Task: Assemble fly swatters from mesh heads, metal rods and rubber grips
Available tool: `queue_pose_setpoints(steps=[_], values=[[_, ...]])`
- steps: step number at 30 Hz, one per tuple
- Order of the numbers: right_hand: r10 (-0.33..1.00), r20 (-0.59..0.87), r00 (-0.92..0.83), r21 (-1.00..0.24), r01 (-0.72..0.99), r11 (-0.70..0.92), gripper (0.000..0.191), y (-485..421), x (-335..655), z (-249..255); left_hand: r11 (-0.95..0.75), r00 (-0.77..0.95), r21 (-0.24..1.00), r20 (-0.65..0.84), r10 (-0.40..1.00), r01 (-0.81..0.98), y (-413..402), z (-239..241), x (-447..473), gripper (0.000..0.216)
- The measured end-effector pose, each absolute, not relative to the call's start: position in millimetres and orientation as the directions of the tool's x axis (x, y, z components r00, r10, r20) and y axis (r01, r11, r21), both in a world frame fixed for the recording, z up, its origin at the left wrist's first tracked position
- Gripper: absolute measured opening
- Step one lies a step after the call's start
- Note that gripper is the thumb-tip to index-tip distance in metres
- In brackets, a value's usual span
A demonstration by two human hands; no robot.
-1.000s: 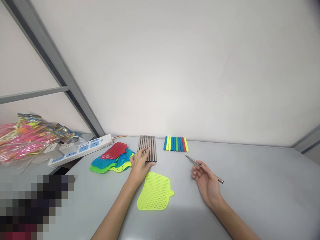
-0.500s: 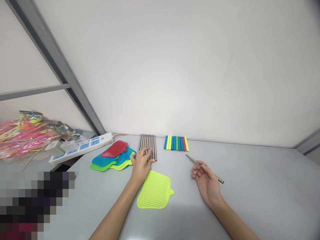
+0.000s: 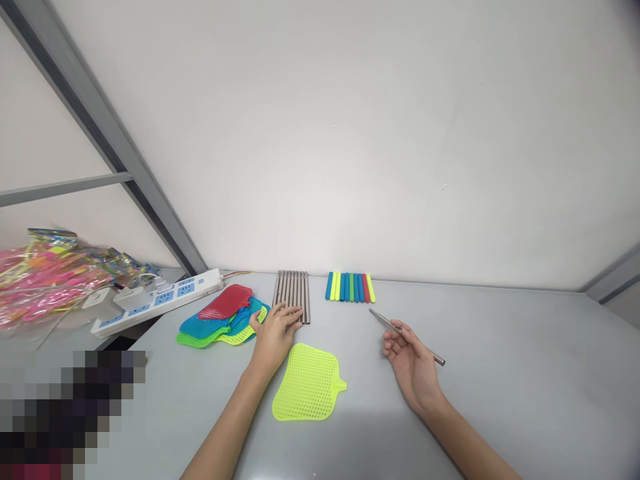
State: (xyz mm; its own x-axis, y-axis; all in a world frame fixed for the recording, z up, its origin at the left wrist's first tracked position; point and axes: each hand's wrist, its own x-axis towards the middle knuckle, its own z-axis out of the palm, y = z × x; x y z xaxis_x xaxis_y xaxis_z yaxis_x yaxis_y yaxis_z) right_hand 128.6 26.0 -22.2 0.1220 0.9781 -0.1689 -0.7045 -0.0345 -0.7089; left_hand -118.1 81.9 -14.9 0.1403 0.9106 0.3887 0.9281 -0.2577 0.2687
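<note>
My right hand (image 3: 411,363) pinches one metal rod (image 3: 406,337), its long axis slanting away to the left. My left hand (image 3: 274,333) rests spread on the row of rods (image 3: 293,293), nearer the yellow mesh pad (image 3: 307,383) just below it.

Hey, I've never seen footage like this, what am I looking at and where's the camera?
The camera sits on a person's head, looking down at their own two bare hands over a grey table. The left hand rests its fingers on a row of metal rods. The right hand holds one metal rod in a loose grip. Nearby lie a yellow mesh pad, a stack of coloured mesh pads, a row of coloured sleeves and a power strip.
</note>
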Motion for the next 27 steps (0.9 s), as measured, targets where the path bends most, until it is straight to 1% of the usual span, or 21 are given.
queue_pose_setpoints(steps=[3,6,10,13,22,27], values=[[0.976,-0.174,0.134,-0.726,-0.687,-0.035,0.019,26,128,-21,-0.278,0.167,0.251,0.387,0.907,0.927,79,-12,-114,0.025],[0.975,-0.184,0.126,-0.712,-0.701,-0.044,0.018,26,129,-22,-0.281,0.168,0.242,0.4,0.901,0.929,77,-14,-110,0.03],[0.977,-0.191,0.1,-0.683,-0.728,-0.059,0.018,26,130,-23,-0.241,0.124,0.238,0.419,0.899,0.941,76,-22,-105,0.044],[0.975,-0.197,0.103,-0.684,-0.727,-0.061,0.018,26,130,-23,-0.239,0.129,0.224,0.418,0.899,0.945,76,-25,-101,0.051],[0.97,-0.206,0.132,-0.704,-0.708,-0.053,0.019,27,130,-25,-0.229,0.123,0.231,0.396,0.91,0.946,76,-29,-96,0.057],[0.971,-0.199,0.131,-0.716,-0.696,-0.053,0.019,27,129,-23,-0.231,0.123,0.247,0.384,0.915,0.941,77,-27,-98,0.056]])
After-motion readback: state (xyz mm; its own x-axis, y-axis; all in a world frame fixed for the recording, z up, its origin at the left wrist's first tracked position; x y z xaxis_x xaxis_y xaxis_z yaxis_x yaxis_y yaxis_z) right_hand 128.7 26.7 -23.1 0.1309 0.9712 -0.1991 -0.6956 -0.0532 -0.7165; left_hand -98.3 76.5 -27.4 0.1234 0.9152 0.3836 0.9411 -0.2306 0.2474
